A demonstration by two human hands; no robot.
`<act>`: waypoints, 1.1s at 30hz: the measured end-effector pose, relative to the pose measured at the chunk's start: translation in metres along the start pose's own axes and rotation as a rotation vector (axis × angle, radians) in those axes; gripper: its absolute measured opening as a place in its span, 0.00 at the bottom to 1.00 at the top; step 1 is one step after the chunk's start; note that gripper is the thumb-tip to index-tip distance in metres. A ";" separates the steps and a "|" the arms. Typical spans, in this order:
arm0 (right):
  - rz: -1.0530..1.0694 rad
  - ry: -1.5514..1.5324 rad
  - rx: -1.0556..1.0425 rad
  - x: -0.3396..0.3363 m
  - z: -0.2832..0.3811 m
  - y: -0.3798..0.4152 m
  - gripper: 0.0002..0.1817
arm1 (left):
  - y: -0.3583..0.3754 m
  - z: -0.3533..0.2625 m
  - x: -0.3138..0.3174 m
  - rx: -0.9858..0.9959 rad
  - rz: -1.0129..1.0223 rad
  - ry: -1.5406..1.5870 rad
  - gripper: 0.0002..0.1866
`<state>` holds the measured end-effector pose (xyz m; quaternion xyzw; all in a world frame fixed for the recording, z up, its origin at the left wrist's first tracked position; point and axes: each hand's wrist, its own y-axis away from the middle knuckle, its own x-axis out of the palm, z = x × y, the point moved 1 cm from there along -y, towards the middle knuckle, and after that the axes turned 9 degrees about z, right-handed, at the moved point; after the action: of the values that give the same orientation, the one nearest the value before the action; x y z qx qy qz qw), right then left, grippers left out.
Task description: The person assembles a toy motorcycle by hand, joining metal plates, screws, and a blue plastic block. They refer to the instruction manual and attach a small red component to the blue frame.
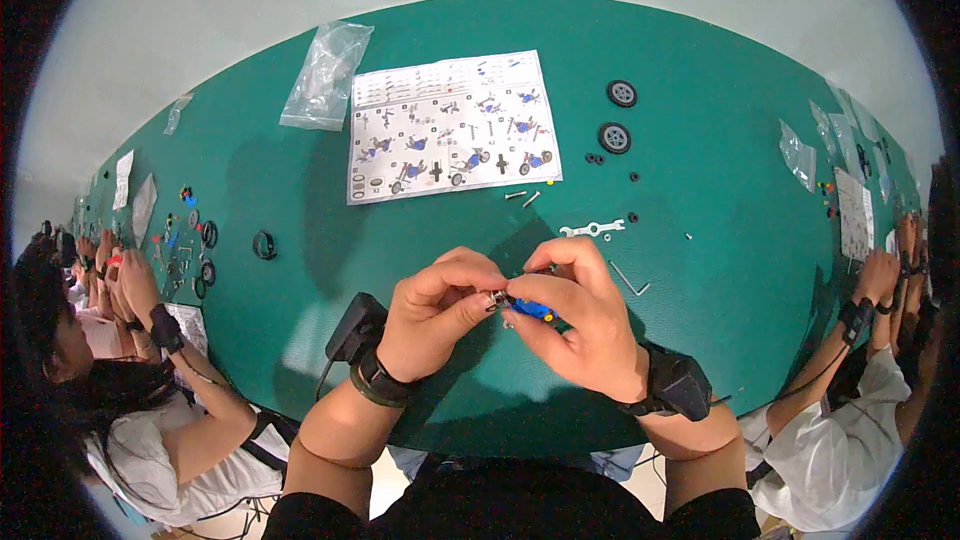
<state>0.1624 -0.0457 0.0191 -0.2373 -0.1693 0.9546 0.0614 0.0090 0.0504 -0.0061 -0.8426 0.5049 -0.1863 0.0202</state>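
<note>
My two hands meet over the near part of the green table. In my right hand [580,310] is a small blue toy motorcycle part [531,309] with yellow bits, partly covered by the fingers. The thumb and fingertips of my left hand [450,305] pinch a small metallic piece [496,299] right at the left end of the blue part. Beyond my hands lie a light grey flat wrench [593,229] and two silver screws [531,199]. An L-shaped hex key [629,278] rests to the right of my right hand.
A printed instruction sheet [455,125] lies farther back, beside a clear plastic bag [327,75]. Two toy wheels [614,137] and small black parts [595,158] are to its right. A black ring [264,245] sits at left. People work at both sides.
</note>
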 end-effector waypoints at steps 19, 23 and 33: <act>-0.022 -0.167 0.030 -0.003 0.000 -0.004 0.16 | 0.002 0.000 0.000 -0.030 -0.072 0.080 0.10; -0.012 -0.290 0.100 -0.002 -0.002 -0.002 0.17 | 0.002 0.001 -0.003 0.003 -0.047 0.073 0.10; 0.033 -0.377 0.142 0.000 -0.009 -0.001 0.17 | 0.001 -0.009 0.004 -0.053 -0.033 -0.138 0.11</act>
<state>0.1670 -0.0423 0.0124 -0.0520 -0.1060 0.9926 0.0296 0.0071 0.0477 0.0038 -0.8620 0.4929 -0.1146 0.0298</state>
